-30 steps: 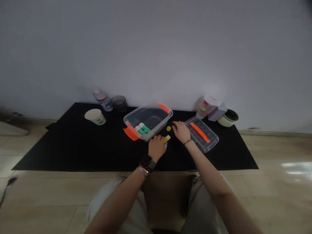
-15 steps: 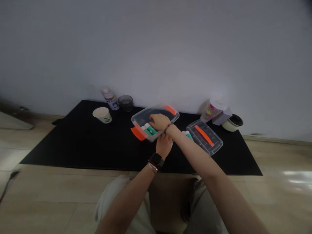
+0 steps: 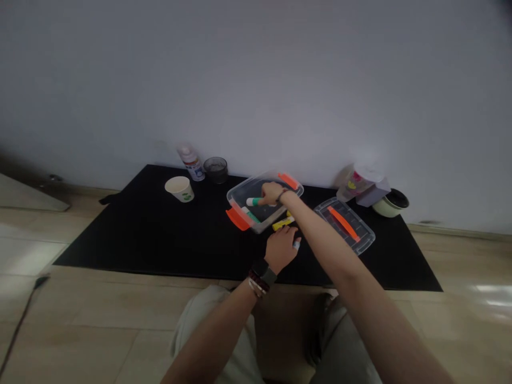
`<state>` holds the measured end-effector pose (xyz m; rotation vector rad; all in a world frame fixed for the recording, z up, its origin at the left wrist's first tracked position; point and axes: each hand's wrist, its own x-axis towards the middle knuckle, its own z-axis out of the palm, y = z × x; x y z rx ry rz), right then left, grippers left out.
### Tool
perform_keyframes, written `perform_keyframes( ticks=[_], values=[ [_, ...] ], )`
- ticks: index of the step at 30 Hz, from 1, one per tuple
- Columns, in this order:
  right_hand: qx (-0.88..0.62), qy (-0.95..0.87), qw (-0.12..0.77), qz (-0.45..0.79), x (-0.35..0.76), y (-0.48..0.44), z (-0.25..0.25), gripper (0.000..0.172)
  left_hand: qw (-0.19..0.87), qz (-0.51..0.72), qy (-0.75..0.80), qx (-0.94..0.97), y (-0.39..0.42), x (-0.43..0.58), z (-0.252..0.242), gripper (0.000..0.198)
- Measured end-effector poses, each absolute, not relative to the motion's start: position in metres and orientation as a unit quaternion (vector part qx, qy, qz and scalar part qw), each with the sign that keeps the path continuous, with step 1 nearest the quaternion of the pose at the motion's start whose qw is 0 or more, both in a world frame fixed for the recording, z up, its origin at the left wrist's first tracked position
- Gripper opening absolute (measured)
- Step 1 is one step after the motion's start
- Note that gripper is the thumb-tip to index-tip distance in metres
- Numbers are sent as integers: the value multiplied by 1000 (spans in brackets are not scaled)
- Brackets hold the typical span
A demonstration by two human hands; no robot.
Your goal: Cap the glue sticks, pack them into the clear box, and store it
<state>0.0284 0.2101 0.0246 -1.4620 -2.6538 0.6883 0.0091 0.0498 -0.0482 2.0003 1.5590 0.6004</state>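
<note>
The right hand (image 3: 272,193) is closed on a white-capped green glue stick (image 3: 255,201) inside the clear plastic tub (image 3: 260,226), near a second green glue stick (image 3: 251,215). The left hand (image 3: 281,248) is curled beside a white-tipped object (image 3: 296,245); its grip cannot be determined. A yellow glue stick (image 3: 283,224) remains outside the tub, and the clear lid (image 3: 362,236) lies separate.
</note>
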Motion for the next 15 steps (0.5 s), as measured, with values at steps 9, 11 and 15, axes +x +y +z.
perform_keyframes(
  ticks=[9,11,15],
  values=[
    [-506,-699,303,404,175,109,22,32,724,467,410,302,60,21,-44,44],
    [-472,-717,273,434,185,92,0,34,714,485,420,280,60,24,-46,36],
    [-512,-700,311,389,188,81,-25,40,661,435,488,368,54,26,-55,31]
  ],
)
